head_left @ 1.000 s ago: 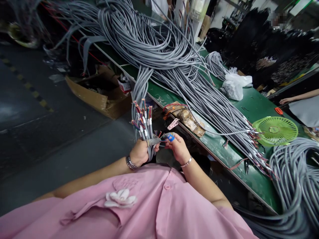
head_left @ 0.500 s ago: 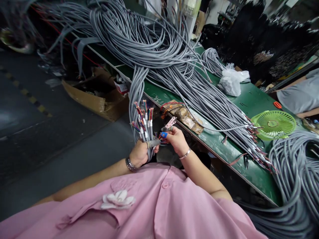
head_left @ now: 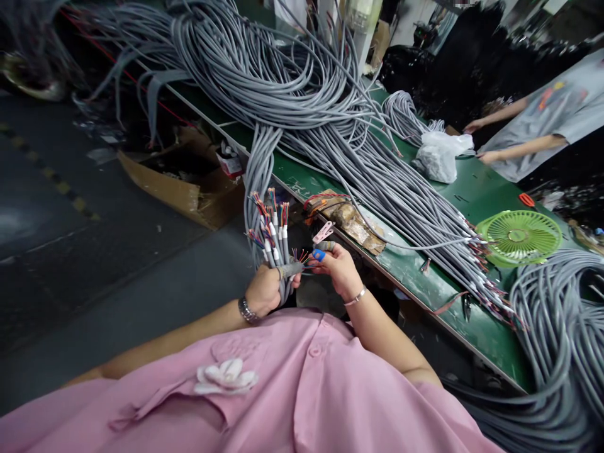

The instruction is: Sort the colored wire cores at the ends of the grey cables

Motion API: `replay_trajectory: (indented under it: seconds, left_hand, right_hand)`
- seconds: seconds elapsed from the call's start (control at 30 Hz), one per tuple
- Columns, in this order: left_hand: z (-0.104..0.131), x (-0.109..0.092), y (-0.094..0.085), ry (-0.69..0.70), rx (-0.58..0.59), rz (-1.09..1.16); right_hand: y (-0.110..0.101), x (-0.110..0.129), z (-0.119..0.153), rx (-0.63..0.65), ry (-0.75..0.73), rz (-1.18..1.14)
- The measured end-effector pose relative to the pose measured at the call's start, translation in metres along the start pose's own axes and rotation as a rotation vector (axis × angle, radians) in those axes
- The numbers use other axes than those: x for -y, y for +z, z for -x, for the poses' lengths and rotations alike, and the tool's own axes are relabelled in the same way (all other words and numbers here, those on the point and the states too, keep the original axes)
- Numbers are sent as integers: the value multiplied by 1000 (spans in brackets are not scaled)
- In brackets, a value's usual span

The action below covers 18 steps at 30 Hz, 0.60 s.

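Observation:
My left hand [head_left: 265, 288] is closed around a bundle of grey cables [head_left: 285, 244]. Their stripped ends point up, showing white collars and thin coloured wires [head_left: 272, 200]. Tape or a grey cover wraps the thumb of this hand. From beside that thumb, a small fan of coloured wires [head_left: 299, 255] sticks out to the right. My right hand [head_left: 340, 269] pinches the tips of some of these wires, with blue and grey covers on its fingers. A pink clothes peg [head_left: 323, 232] shows just above the right fingertips, near the table edge.
A green table [head_left: 504, 352] runs diagonally, carrying long grey cable bundles [head_left: 377, 170], a green fan [head_left: 518, 237], a white plastic bag [head_left: 441, 155] and a taped cardboard piece [head_left: 361, 225]. An open cardboard box [head_left: 165, 195] lies on the floor. Across the table stands a person [head_left: 552, 119].
My right hand has moved slightly right, away from the left, and the coloured wires between them show more. The person across the table has come further into view, both arms reaching toward the table.

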<state>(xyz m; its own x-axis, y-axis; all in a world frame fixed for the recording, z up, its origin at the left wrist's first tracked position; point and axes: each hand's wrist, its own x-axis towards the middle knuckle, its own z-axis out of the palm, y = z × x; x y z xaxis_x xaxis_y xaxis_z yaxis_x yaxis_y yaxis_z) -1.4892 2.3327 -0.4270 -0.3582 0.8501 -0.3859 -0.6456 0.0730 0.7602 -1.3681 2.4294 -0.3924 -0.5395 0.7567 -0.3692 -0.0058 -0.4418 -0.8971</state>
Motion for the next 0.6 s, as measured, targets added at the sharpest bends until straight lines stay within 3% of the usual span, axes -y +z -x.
replay_trajectory:
  seconds: [0.37,0.5,0.6]
  left_hand:
    - [-1,-9,4,-58,-20,38]
    - [-3,-18,3,-85,83,82]
    - [-4,-26,4,-150,167,129]
  right_hand:
    - [-6,-4,2,-2,-40,-16]
    - [-19,-2,-6,-83,-1,-169]
    - [-23,4,-14,52,139,-294]
